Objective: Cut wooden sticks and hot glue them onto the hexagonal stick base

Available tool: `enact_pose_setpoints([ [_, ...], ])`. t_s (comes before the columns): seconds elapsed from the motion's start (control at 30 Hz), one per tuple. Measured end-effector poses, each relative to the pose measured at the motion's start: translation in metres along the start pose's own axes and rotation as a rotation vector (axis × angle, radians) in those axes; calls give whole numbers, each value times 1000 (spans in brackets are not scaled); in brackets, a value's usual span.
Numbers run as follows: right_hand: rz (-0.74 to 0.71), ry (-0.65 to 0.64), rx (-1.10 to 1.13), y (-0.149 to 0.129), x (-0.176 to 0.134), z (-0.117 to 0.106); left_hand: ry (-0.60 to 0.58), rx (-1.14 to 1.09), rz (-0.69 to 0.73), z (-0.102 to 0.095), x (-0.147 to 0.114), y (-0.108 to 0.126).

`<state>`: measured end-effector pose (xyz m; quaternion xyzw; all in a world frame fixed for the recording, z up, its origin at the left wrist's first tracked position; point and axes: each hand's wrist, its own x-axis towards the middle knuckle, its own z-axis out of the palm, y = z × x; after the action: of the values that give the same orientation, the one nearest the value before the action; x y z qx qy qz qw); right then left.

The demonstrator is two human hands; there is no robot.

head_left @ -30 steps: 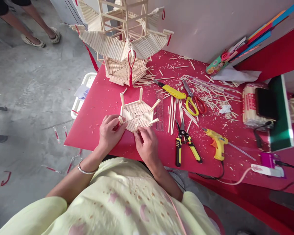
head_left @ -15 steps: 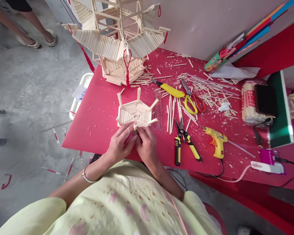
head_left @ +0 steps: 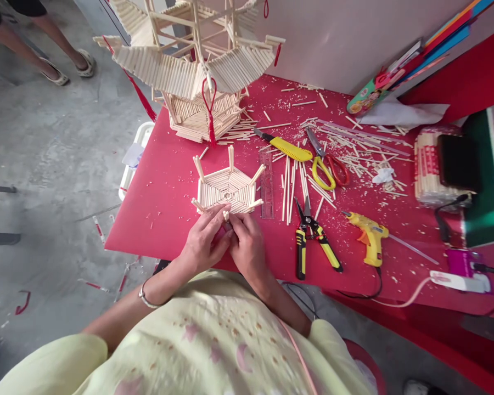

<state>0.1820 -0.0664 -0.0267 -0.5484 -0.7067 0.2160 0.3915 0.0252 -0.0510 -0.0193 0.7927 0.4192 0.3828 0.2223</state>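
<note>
A six-sided platform of wooden sticks [head_left: 242,189] lies on the red table, with short stick posts rising from its corners. At its near corner, my left hand [head_left: 206,236] is closed, fingers pinched round a wooden post [head_left: 226,215]. My right hand [head_left: 246,238] closes on the same post from the other side. The lower part of the post is hidden by my fingers. Beyond the platform stands a stick pagoda [head_left: 160,68] with red tassels, its top cut off by the frame.
Right of the platform lie a clear ruler [head_left: 267,189], a yellow utility knife [head_left: 290,148], scissors [head_left: 323,164], cutting pliers [head_left: 313,238] and a yellow glue gun [head_left: 370,236]. Loose sticks [head_left: 288,189] and scraps litter the red table [head_left: 148,219]. A person's legs [head_left: 61,44] show at upper left.
The view has shifted slightly, so the tools on the right appear further right. Both hands stay pinched at the near corner of the platform, with little visible movement.
</note>
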Motion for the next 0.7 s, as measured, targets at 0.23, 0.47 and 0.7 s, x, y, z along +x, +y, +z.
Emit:
enact_pose_setpoints([
  [0.23,10,-3,-6,0,0,0,-19,-3,-14,-1,0,1],
  [0.47,4,-4,-7,-2,1,-1,-27,-18,-8,-2,2,2],
  [0.7,10,-13,-11,0,-1,1,-30,-20,-6,-2,2,1],
])
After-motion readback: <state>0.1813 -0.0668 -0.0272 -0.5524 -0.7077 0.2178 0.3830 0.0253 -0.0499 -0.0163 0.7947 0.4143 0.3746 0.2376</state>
